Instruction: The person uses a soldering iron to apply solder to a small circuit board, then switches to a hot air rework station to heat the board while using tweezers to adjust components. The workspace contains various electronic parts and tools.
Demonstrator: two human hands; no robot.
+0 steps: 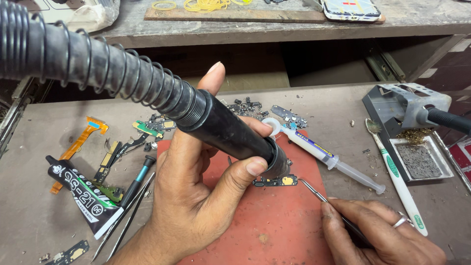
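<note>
Left hand (pixel 196 186) wraps my smooth black hot-air nozzle (pixel 235 140) with its ribbed, coiled hose; right hand (pixel 382 235) pinches thin metal tweezers (pixel 314 192) touching a small dark circuit board (pixel 275 181) on the red mat (pixel 274 225), near desk centre.

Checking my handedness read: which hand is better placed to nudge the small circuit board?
Right. The right hand holds tweezers whose tip is at the board; the left hand is full with the hot-air handle.

I hold a black hot-air wand (pixel 235 135) over a dark circuit board with gold contacts (pixel 275 181) on a red-orange mat (pixel 274 230). Right: a clear syringe (pixel 326 156) and a white, green-marked toothbrush (pixel 397 179). Left: an orange flex cable (pixel 81 142) and a black tube with green and white markings (pixel 83 194).
</note>
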